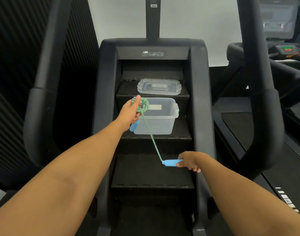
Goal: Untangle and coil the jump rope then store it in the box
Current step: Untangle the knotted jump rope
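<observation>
The coiling step was nearly finished, by the look of it. The left hand (131, 113) was closed around a bundle of green rope (142, 105), thumb raised along the loops, and held it up at about ten o'clock from the open box (169, 124), just over the box's near-left corner. A blue handle (133, 127) stuck out below that fist, toward six o'clock.

From the bundle a single straight length of rope ran down toward five o'clock to the second blue handle (171, 163), which the right hand (191, 161) pinched at its far end between thumb and fingers, the other fingers curled loosely beneath. That hand hung above the lower black step (146, 169) of the stair machine, well apart from the box.

The clear box stood empty on the middle step, its mouth open. Its clear lid (159, 86) lay flat on the step above, at twelve o'clock from the box, apart from it.

What remained, judging from this, was the last stretch of rope. The next move called for the right hand to bring its handle up toward the left, laying the free length around the bundle in one or two more loops without letting the wound turns slip. Both handles could then be tucked alongside the coil and the whole lowered into the box, which lay just beside the left hand. The lid would follow.
</observation>
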The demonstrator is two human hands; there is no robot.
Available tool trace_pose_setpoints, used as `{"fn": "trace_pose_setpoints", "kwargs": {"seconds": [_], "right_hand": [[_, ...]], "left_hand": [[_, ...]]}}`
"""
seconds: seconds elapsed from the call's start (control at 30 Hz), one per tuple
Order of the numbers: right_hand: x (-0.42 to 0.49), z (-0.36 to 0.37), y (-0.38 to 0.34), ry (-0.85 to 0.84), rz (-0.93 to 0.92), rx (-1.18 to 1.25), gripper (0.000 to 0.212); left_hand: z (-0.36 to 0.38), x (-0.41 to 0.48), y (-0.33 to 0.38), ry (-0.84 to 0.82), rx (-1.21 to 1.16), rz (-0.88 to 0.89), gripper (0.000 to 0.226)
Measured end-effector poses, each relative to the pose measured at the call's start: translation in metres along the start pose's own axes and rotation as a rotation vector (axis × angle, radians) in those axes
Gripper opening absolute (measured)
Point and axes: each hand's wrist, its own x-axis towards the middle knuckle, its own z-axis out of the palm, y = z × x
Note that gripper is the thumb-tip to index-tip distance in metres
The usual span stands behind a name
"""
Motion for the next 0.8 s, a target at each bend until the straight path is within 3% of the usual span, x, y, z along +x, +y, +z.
{"fn": "trace_pose_setpoints", "kwargs": {"seconds": [0.07, 0.13, 0.2, 0.3, 0.43, 0.6, 0.67, 0.7, 0.8], "right_hand": [[0.011, -0.001, 0.005, 0.023, 0.060, 0.219, 0.044], [0.021, -0.005, 0.008, 0.166, 0.053, 0.625, 0.041], [0.020, -0.014, 0.002, 0.272, -0.081, 1.050, 0.037], [0.007, -0.034, -0.014, 0.293, -0.306, 1.513, 0.027], [-0.006, -0.058, -0.033, 0.285, -0.507, 1.995, 0.023], [-0.023, -0.078, -0.050, 0.308, -0.619, 2.395, 0.025], [-0.024, -0.083, -0.054, 0.294, -0.538, 2.426, 0.030], [-0.024, -0.083, -0.057, 0.294, -0.467, 2.325, 0.027], [-0.019, -0.071, -0.063, 0.348, -0.344, 1.452, 0.023]], "left_hand": [[-0.003, 0.005, -0.006, 0.060, 0.066, 0.044, 0.041], [-0.004, 0.008, -0.014, 0.050, 0.065, 0.040, 0.040], [-0.002, 0.011, -0.021, -0.010, 0.027, 0.002, 0.042], [0.005, 0.011, -0.027, -0.086, -0.044, -0.065, 0.032], [0.010, 0.008, -0.033, -0.158, -0.137, -0.128, 0.009], [0.012, 0.006, -0.040, -0.206, -0.149, -0.176, 0.020], [0.012, 0.008, -0.041, -0.196, -0.148, -0.172, 0.021], [0.012, 0.008, -0.041, -0.195, -0.155, -0.172, 0.024], [0.013, 0.010, -0.042, -0.226, -0.169, -0.176, 0.033]]}}
